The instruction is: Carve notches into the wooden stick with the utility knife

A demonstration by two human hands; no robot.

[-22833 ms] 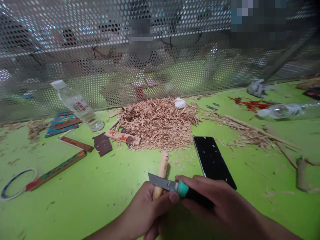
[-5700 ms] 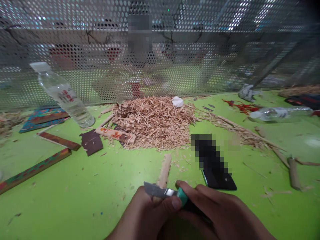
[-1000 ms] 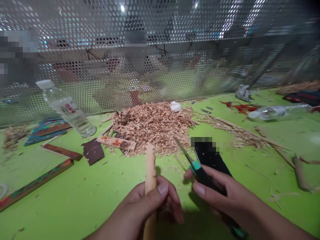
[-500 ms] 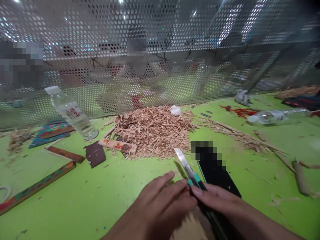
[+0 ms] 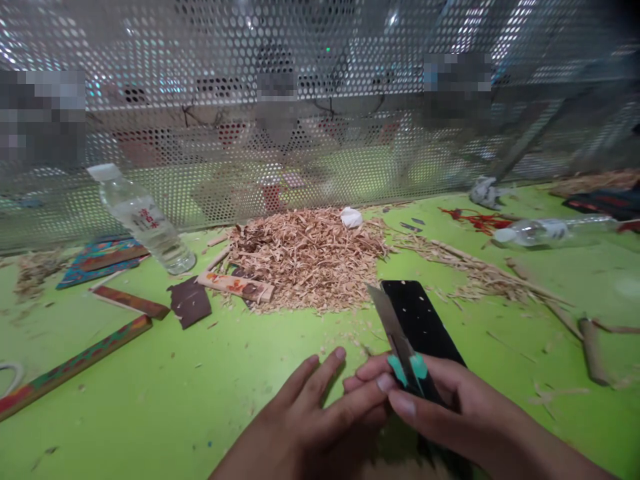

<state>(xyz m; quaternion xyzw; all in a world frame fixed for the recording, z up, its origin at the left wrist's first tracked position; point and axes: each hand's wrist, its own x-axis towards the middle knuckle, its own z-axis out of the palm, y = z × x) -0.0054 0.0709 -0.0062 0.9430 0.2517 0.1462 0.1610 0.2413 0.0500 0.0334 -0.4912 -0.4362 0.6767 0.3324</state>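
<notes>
My right hand (image 5: 465, 407) is wrapped round a utility knife (image 5: 407, 363) with a black and teal handle. Its long blade is out and points up and away over the green table. My left hand (image 5: 315, 407) is beside it, two fingers stretched out and spread, its thumb touching the fingertips of my right hand near the handle. A pale wooden piece shows only dimly below the hands at the bottom edge; whether the left hand grips it is hidden. A black phone (image 5: 425, 320) lies just beyond the knife, with small chips on it.
A heap of wood shavings (image 5: 310, 260) lies ahead, before a perforated metal screen (image 5: 300, 160). A water bottle (image 5: 150, 223) stands tilted-looking at left, near painted wooden strips (image 5: 85, 360). Another bottle (image 5: 550, 231) lies at right, near sticks (image 5: 594, 353).
The knife and my right hand have shifted slightly right, and the blade has turned. My left fingers have spread. The wooden piece has dropped mostly out of view.
</notes>
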